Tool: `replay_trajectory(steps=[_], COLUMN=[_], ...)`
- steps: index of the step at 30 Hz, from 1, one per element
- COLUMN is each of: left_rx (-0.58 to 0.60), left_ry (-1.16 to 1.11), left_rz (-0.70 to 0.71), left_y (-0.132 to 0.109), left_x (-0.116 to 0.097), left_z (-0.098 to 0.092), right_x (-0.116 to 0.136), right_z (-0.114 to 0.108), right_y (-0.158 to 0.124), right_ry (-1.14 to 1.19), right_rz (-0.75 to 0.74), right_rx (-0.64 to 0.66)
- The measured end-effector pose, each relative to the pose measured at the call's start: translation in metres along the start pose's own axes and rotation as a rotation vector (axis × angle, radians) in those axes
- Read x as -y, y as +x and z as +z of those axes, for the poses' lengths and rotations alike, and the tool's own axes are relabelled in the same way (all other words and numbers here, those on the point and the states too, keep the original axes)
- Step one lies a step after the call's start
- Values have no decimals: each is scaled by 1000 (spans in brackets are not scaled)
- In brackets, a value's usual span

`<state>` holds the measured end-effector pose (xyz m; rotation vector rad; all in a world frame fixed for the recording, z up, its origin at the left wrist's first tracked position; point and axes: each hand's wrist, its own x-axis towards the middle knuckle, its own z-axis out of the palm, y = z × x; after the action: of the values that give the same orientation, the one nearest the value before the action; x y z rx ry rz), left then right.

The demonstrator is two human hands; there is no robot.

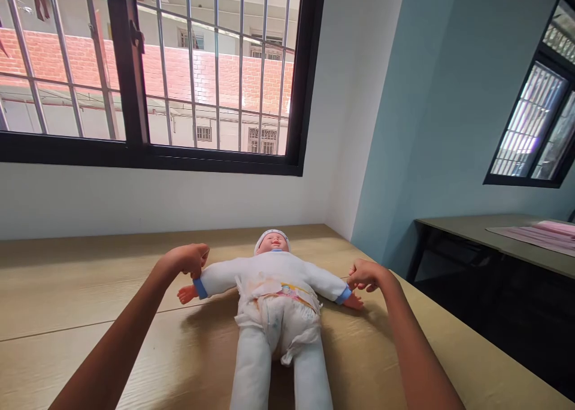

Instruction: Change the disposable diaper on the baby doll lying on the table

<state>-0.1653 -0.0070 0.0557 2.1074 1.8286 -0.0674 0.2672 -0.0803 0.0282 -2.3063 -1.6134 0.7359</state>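
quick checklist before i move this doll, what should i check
Doll lying flat on its back on the wooden table: ok
Left hand gripping the doll's sleeve by the blue cuff: ok
Right hand holding the other sleeve: cannot tell, the fingers sit near the cuff
Diaper fastened snugly: cannot tell, its edges look crumpled
Cap on the doll's head: ok
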Motion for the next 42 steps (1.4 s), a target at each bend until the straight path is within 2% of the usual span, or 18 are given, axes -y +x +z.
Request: replay_trajectory(steps=[3, 6, 14, 19, 23, 26, 34, 42], left_rx=[-4, -7, -10, -57, -85, -108, -126, -208], left_ry=[8, 12, 72, 122, 114, 99, 87, 20], left_rz=[-22, -23, 87, 137, 165, 196, 276, 326], left_y=[-2, -4, -6, -7, -4, 1, 11, 3], left_x=[2, 4, -5, -20, -29, -30, -28, -32], left_z=[-3, -5, -1, 2, 10, 15, 22, 13], right_x=[-2, -1, 5, 12, 24, 30, 29, 25], right_z=[-3, -4, 0, 1, 10, 16, 20, 19], right_y=[2, 2, 6, 10, 11, 11, 14, 19], right_ry=[1, -14, -124, -108, -61, -55, -63, -58], right_rz=[60, 59, 38, -129, -281, -339, -362, -340], right_rx=[55, 74, 114, 32, 102, 132, 32, -54])
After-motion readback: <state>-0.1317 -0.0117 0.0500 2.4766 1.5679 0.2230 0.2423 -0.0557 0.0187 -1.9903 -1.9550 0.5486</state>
